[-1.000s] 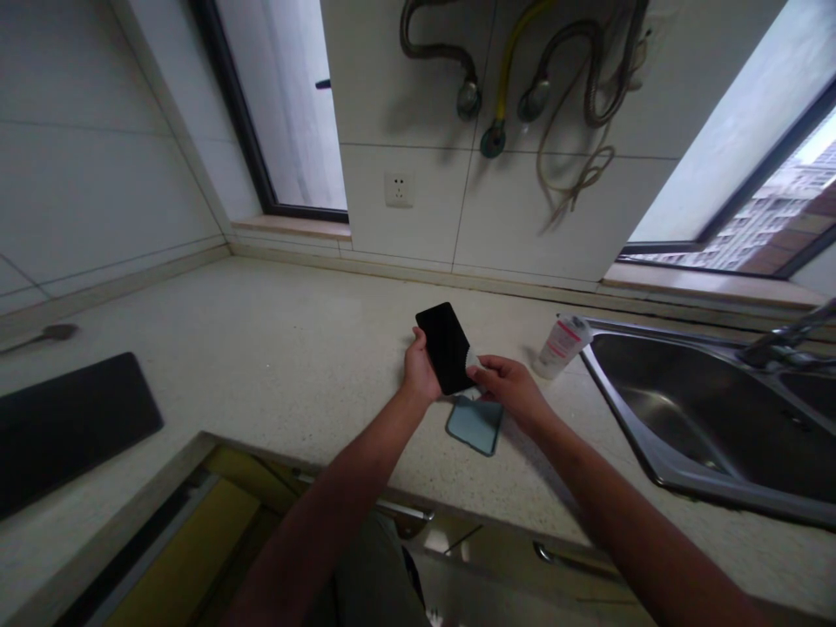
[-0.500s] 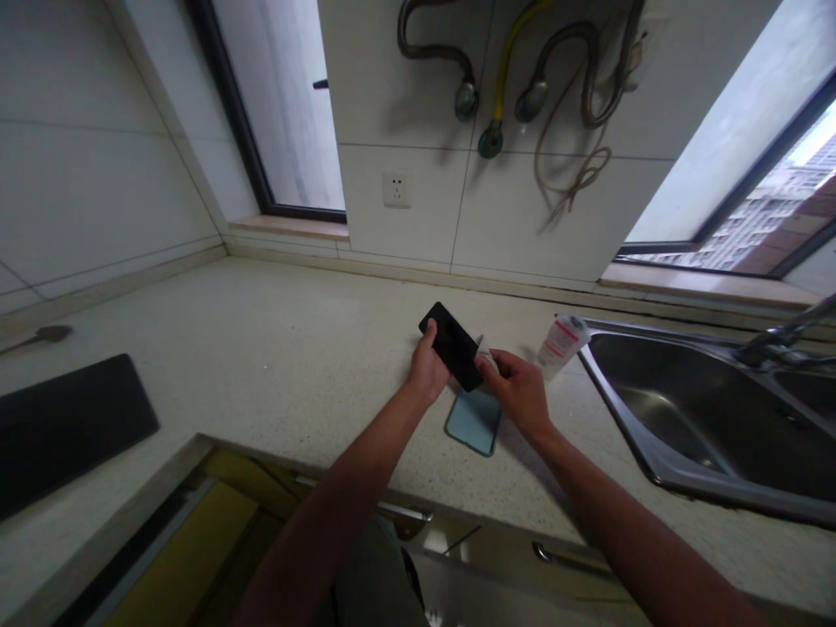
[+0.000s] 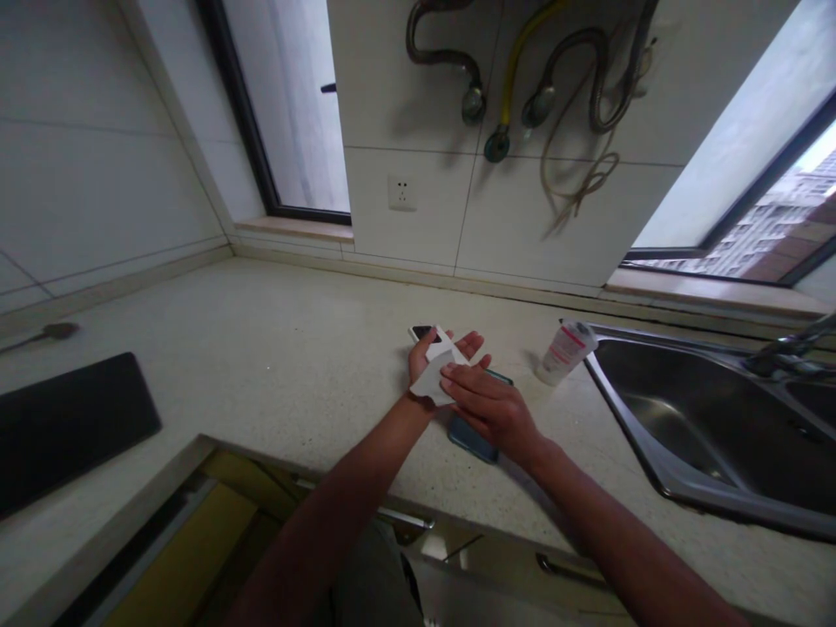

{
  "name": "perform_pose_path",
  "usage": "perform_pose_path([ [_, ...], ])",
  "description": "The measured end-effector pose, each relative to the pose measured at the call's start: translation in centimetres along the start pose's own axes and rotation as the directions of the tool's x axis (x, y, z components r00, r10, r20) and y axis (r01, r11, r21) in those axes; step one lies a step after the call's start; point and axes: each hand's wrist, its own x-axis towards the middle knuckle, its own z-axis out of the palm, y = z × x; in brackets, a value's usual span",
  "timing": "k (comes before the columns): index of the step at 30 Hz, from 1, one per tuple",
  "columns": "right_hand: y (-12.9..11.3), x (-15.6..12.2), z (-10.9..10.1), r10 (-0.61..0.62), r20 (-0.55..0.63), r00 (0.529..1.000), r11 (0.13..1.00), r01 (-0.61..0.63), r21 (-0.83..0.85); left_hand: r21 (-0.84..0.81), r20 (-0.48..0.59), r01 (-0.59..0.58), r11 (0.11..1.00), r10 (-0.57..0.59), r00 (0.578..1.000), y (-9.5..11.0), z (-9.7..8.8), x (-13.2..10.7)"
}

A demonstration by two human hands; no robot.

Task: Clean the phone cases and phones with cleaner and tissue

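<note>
My left hand (image 3: 420, 359) is turned palm up above the counter and carries a black phone (image 3: 420, 332) lying flat on it; only the phone's far corner shows. A white wipe (image 3: 436, 373) covers most of the phone. My right hand (image 3: 491, 407) lies on the wipe and presses it onto the phone with its fingers together. Under my right hand a light blue phone case (image 3: 468, 439) lies on the speckled countertop (image 3: 293, 348), partly hidden.
A small white bottle with a red label (image 3: 562, 348) stands beside the steel sink (image 3: 679, 418) at the right. A black board (image 3: 65, 427) and a spoon (image 3: 45, 333) lie at the far left. Hoses hang on the tiled wall above a socket (image 3: 401, 192).
The phone went from tilted up in my left hand to lying flat on it. My right hand moved from the phone's lower edge onto its face with the white wipe.
</note>
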Motion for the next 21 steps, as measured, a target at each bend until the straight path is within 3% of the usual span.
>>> perform_pose_path([
  [10,2.9,-0.3,-1.8,-0.034,0.183,0.983,0.997,0.022,0.069,0.077,0.104,-0.009,0.997,0.001,0.995,0.5,-0.6,0.6],
  [17,3.9,-1.0,-1.6,0.179,0.018,0.984,0.981,-0.177,-0.082,0.114,0.110,0.162,0.980,-0.175,0.979,0.5,-0.6,0.5],
  [21,4.1,-1.1,-1.0,0.225,-0.064,0.972,0.953,-0.233,-0.194,0.124,0.069,0.242,0.962,-0.252,0.965,0.1,-0.6,0.6],
])
